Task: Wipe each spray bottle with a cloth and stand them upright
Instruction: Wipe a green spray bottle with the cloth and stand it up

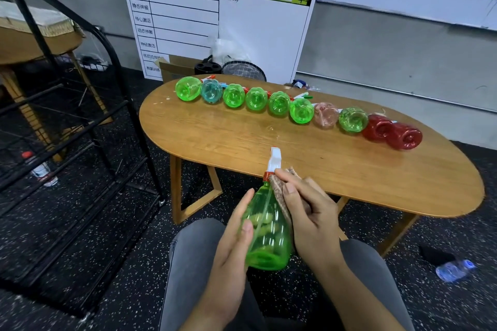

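Ten spray bottles (279, 103) lie on table (349, 174); eleventh bottle (266, 231) held.

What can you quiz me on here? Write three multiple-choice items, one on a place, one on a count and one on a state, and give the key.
1. Where is the green spray bottle that is being wiped?
A) standing in the black rack
B) held in the hands, over the lap
C) lying on the floor

2. How many red bottles are on the table?
A) two
B) four
C) none

3. How are the bottles in the row on the table placed?
A) upright
B) lying on their sides
C) stacked in a pile

Key:
1 B: the left hand grips it while the right hand presses the cloth against its shoulder.
2 A: both lie at the right end of the row.
3 B: their bases face the camera.
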Demonstrator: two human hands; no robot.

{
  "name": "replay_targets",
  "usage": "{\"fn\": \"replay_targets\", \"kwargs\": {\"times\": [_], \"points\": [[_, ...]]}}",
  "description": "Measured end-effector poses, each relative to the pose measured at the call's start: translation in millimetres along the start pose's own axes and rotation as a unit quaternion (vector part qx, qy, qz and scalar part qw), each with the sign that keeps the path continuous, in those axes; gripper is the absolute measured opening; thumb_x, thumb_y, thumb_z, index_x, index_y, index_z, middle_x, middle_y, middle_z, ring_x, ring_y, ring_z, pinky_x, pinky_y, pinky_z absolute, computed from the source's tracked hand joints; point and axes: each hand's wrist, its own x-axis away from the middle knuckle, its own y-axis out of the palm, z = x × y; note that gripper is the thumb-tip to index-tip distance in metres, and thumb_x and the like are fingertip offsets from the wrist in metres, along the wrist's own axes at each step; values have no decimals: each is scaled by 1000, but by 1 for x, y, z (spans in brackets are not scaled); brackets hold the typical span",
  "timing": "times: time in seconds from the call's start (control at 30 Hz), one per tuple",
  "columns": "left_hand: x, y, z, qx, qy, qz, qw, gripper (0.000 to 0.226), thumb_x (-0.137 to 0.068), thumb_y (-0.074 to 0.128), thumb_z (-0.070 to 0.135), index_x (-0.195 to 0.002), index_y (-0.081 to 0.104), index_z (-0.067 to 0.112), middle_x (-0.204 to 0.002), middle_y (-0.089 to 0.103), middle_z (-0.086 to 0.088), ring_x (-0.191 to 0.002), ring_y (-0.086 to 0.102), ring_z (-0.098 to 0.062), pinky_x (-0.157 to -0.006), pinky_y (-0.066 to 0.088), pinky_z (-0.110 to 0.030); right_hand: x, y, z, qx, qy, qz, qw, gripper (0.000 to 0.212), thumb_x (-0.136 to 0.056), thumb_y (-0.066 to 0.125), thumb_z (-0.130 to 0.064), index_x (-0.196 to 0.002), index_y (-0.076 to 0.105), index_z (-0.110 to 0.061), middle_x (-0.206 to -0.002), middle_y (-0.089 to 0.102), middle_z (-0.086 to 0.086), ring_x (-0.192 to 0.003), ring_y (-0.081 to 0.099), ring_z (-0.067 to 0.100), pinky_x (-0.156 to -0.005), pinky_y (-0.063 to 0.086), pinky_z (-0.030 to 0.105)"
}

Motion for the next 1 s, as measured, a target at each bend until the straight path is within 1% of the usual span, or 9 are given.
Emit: {"fn": "replay_targets", "kwargs": {"times": [0.07,0.17,0.27,0.43,0.5,0.6,0.73,0.87,1.0], "points": [[-1,-2,-2,-17,7,11,1000,45,-103,45,44,-145,51,58,-154,57,11,-143,54,-16,-119,42,-53,4,2,0,51,-16,-18,998,28,-106,56,-31,-128,74,-33,-87,68,3,-72,58,8,-66,43,19],[-1,-4,0,-11,3,22,1000,45,-103,45,41,-145,54,55,-152,60,9,-141,57,-18,-117,44,-51,15,5,0,95,-49,-45,993,31,-106,54,-37,-130,73,-32,-85,57,-5,-69,56,10,-57,44,19],[0,-6,4,1,8,38,999,45,-106,44,41,-150,52,44,-147,64,4,-136,62,-21,-113,47,-50,34,2,3,132,-149,-98,975,30,-108,52,-40,-132,68,-35,-88,52,-6,-65,49,4,-50,44,20],[-3,-8,7,-1,10,44,999,42,-112,36,37,-149,53,46,-144,66,4,-131,65,-22,-104,55,-38,54,-10,9,204,-320,-156,912,27,-98,69,-26,-124,76,-26,-82,50,0,-67,49,9,-62,42,14],[-5,-7,6,-6,13,49,999,39,-113,38,40,-148,54,48,-143,67,3,-132,64,-23,-106,52,-40,48,-8,8,208,-310,-146,916,27,-100,67,-29,-127,72,-32,-81,51,-1,-65,48,9,-56,43,17],[-4,-4,3,-17,8,41,999,40,-109,42,39,-145,56,49,-145,66,3,-135,63,-22,-109,50,-47,24,-3,5,194,-208,-95,954,28,-108,50,-45,-132,64,-42,-81,50,-5,-60,43,5,-47,39,19],[-1,-2,0,-20,5,22,1000,47,-104,45,40,-151,50,40,-148,62,7,-138,60,-19,-110,51,-45,-2,3,6,151,-78,-27,985,34,-105,49,-48,-127,73,-38,-77,48,-8,-59,47,13,-50,38,22],[-2,-6,3,-7,-2,39,999,42,-108,46,38,-150,52,39,-145,66,7,-135,63,-20,-104,56,-36,14,7,1,155,-116,-51,980,32,-104,54,-38,-131,70,-34,-83,47,-10,-65,48,6,-52,40,18],[-3,-9,2,-18,-7,62,998,44,-108,38,40,-150,52,43,-142,68,0,-131,65,-23,-112,49,-49,45,1,5,174,-226,-129,950,31,-103,62,-34,-133,68,-35,-89,49,-7,-69,46,0,-56,41,14]]}}
